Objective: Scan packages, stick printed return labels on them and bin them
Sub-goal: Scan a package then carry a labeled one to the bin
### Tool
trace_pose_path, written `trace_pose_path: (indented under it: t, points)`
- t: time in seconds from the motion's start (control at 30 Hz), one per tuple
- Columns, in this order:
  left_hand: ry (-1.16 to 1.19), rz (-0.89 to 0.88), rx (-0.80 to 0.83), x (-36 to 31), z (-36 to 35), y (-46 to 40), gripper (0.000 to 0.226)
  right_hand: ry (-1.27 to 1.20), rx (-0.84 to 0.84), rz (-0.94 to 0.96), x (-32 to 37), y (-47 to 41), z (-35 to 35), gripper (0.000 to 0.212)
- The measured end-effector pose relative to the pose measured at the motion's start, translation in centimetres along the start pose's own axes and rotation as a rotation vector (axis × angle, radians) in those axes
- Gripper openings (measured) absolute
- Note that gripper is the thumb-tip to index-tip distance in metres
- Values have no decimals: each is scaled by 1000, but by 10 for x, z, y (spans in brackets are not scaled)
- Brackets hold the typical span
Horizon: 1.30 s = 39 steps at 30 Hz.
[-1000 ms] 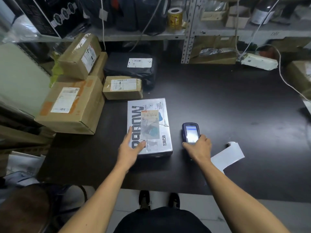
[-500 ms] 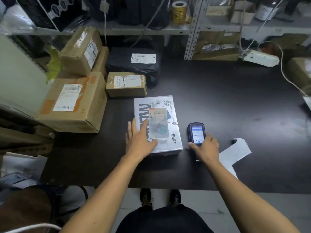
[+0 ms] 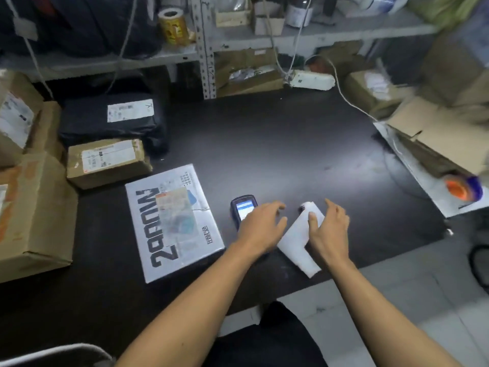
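A white strip of printed label paper (image 3: 299,239) lies on the black table (image 3: 277,144), close to the near edge. The right hand (image 3: 329,229) is over the right side of the strip with its fingers spread and a little bent. Its thumb tip lies on the paper, but it is hard to tell if the hand grips it. The left hand (image 3: 260,226) is just to the left of the strip, fingers loosely spread, holding nothing. It covers the near part of a small dark blue handheld scanner with a lit screen (image 3: 242,209), which lies on the table.

To the left of the scanner lies a flat white package with big black letters and a label on top (image 3: 173,221). No hand touches it. Farther left and back are a small brown cardboard box with a white label (image 3: 107,161), a black plastic parcel with a white label (image 3: 111,120), and a big brown cardboard box (image 3: 34,213).

At the far side stands a grey metal shelf (image 3: 206,46) with a yellow roll of tape (image 3: 173,26) on it. A white power strip (image 3: 311,80) lies at the back of the table. On the right are open brown cardboard flaps (image 3: 439,133) and an orange and blue roll (image 3: 461,188).
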<state>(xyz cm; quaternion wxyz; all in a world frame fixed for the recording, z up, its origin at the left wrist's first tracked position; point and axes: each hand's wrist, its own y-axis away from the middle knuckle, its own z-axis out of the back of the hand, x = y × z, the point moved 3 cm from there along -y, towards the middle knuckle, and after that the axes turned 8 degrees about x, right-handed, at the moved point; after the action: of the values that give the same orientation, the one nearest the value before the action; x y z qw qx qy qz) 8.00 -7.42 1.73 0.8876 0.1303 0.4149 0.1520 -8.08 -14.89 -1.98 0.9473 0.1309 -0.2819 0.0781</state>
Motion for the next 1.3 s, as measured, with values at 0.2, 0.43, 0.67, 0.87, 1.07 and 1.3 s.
trace_pose_path:
  t: [0.2, 0.43, 0.67, 0.87, 1.07, 1.3]
  points:
    - [137, 95, 80, -28, -59, -49, 51, 31, 323, 77, -34, -14, -4, 50]
    - [371, 298, 31, -17, -80, -73, 49, -14, 394, 299, -52, -6, -9, 58]
    - [530, 331, -19, -5, -87, -72, 64, -124, 416, 314, -61, -32, -3, 37]
    - [544, 240, -50, 0, -94, -67, 72, -15, 484, 344, -54, -61, -8, 33]
    - [511, 216, -53, 4, -91, -69, 73, -72, 580, 312, -49, -77, -2, 26]
    - [505, 229, -66, 8, -90, -72, 75, -121, 485, 288, -44, -89, 11, 25]
